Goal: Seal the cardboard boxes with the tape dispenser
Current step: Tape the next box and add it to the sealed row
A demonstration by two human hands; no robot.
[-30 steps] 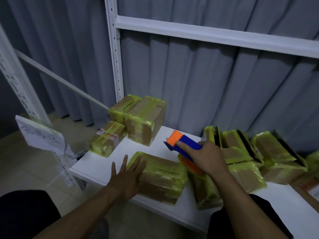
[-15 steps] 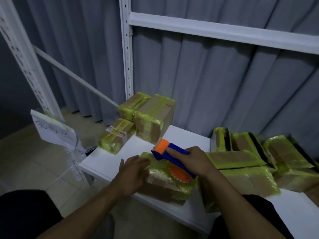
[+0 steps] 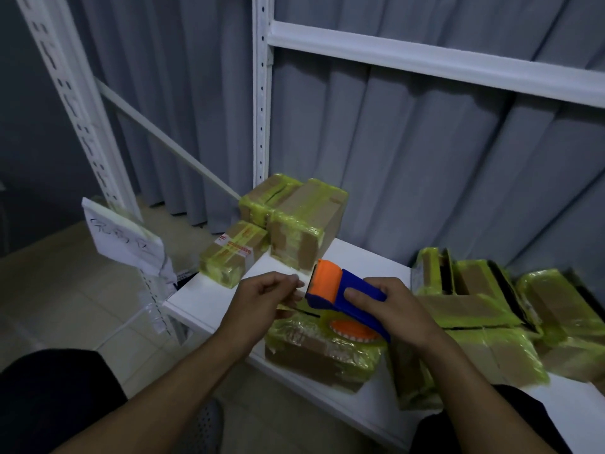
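Observation:
A cardboard box (image 3: 322,353) wrapped in yellow-green tape lies at the front edge of the white shelf (image 3: 209,298). My right hand (image 3: 391,309) grips a blue and orange tape dispenser (image 3: 340,293) just above that box. My left hand (image 3: 265,298) sits right beside the dispenser's orange front end, its fingertips pinching the clear tape end coming off it. The tape strip itself is hard to make out.
Three taped boxes (image 3: 294,221) are stacked at the shelf's back left corner. Several more taped and open boxes (image 3: 484,309) crowd the right side. A white rack post (image 3: 262,93) rises behind, with a paper label (image 3: 124,240) hanging at the left.
My left hand left the box top and came up to the dispenser's front. My right hand raised the dispenser slightly above the box. The camera view shifted left.

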